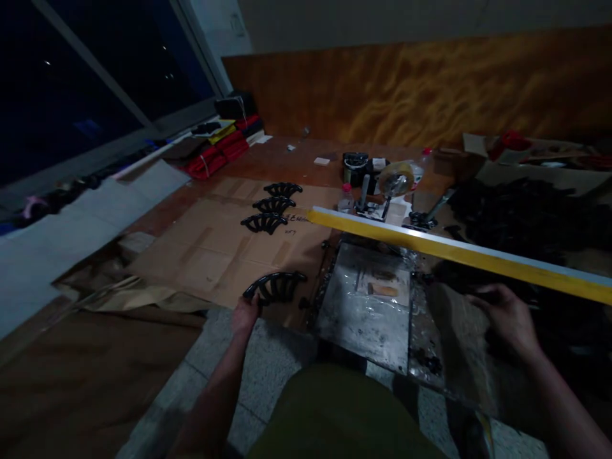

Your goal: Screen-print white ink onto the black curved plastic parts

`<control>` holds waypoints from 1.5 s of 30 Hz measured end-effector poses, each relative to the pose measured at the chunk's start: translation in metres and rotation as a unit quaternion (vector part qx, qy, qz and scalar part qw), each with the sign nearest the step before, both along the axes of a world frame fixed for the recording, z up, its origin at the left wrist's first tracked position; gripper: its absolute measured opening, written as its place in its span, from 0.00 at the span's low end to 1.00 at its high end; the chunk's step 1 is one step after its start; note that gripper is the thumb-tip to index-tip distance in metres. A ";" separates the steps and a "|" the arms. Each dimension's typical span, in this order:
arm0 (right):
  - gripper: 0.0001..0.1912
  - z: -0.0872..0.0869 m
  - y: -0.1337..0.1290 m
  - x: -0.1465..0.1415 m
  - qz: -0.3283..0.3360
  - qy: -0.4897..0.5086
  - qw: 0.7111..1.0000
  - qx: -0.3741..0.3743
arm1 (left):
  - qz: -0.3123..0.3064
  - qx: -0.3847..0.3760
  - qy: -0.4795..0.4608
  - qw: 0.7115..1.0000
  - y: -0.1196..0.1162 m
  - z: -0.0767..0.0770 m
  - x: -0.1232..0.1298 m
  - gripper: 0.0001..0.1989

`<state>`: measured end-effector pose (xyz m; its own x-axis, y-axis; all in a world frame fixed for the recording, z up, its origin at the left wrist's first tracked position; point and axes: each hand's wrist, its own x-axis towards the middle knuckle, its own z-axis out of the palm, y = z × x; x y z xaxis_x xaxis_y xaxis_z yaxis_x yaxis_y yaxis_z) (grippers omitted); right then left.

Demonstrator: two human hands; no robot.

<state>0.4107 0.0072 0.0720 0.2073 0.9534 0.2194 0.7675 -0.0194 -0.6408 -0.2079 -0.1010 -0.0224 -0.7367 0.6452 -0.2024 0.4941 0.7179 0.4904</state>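
Below: your two hands at the dim bench.
Your left hand (245,313) had its fingers closed on the near end of a black curved part (276,286) lying on the cardboard (205,258), well apart from three like parts (273,205) farther back. Your right hand (507,313) rested, fingers loosely spread, on dark pieces under the yellow bar (459,254), beside the plastic-covered plate (368,299); whether it gripped anything could not be told.

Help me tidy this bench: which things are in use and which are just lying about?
In use:
left hand on a black fan-shaped part
right hand at the black parts pile
printing plate
yellow bar

Lying about:
tape roll
small bottle
red bundles
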 end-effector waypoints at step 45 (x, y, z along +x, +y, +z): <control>0.12 -0.117 0.058 -0.597 0.367 0.169 0.859 -0.314 | -0.184 0.002 0.160 0.970 0.115 -0.060 -0.101 0.23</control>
